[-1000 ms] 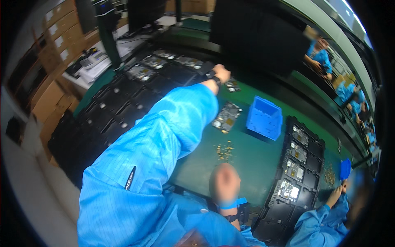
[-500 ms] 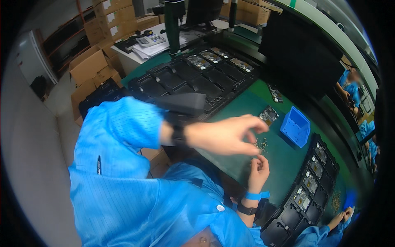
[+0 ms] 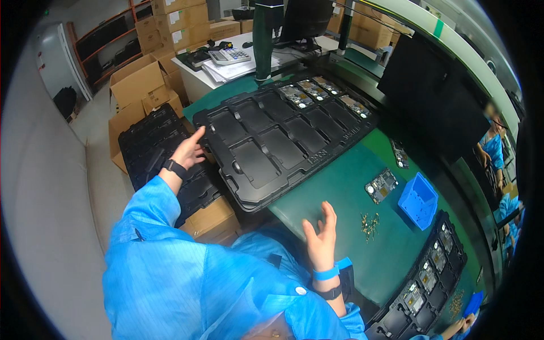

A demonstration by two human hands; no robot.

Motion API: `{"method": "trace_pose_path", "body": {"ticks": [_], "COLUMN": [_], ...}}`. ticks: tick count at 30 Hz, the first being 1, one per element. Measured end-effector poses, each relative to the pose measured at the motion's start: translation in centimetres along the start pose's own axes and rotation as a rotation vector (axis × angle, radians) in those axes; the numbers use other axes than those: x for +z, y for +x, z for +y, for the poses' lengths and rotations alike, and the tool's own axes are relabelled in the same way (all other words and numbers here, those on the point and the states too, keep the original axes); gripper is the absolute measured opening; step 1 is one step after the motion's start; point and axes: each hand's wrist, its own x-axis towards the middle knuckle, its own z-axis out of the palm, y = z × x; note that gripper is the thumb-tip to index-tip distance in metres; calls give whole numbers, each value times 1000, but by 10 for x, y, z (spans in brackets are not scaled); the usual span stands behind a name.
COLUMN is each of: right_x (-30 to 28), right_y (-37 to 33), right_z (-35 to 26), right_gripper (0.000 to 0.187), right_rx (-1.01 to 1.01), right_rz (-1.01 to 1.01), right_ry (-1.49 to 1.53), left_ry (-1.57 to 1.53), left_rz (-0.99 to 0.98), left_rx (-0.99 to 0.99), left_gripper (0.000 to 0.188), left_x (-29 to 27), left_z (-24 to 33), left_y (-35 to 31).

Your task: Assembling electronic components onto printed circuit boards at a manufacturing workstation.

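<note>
At the near left corner of a large black compartment tray (image 3: 260,190) is my left hand (image 3: 188,152). Its fingers are apart, and whether they touch the tray's rim I cannot tell. Several circuit boards (image 3: 296,96) lie in the far compartments, while the nearer ones hold none. Above the green mat (image 3: 340,192), near its front edge, my right hand (image 3: 322,243) is raised with fingers spread and nothing in them. To its right are a small pile of tiny brass-coloured parts (image 3: 370,225), a single circuit board (image 3: 381,185) and a blue plastic bin (image 3: 418,201).
Another black tray with boards (image 3: 422,283) stands at the right, beside a co-worker's hands (image 3: 462,326). More black trays (image 3: 153,139) rest over cardboard boxes (image 3: 212,218) at the left. A dark panel (image 3: 439,85) rises behind the mat, with another board (image 3: 399,154) before it.
My left hand has swung from above the brass-coloured parts to the left, over to the tray's corner. My right hand has drawn back left from the pile, and its fingers have spread.
</note>
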Motion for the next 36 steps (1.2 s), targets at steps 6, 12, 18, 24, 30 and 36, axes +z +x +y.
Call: {"method": "trace_pose_path", "body": {"ticks": [6,12,18,24,30,36], "right_x": [34,60,59,57,57,51], "right_y": [46,71,76,71,70,76], "right_z": [18,40,36,36,30,25], "right_gripper": [66,78,84,86,84,74], "right_rx": [2,54,64,21,13,59], "right_rz": [27,-31,-55,-129,-240,-254], "right_ry": [-34,162,179,189,196,220], "left_ry": [-13,-26,11,48,-25,170], "left_rz": [-38,-24,38,34,60,257], "left_rx": [111,196,248,188,239,326], "left_gripper": [40,30,31,29,19,40], "left_x": [23,19,16,1,-17,-20], "left_z": [-1,-1,-4,-4,-9,-16], "left_y": [8,17,21,14,-1,10]}}
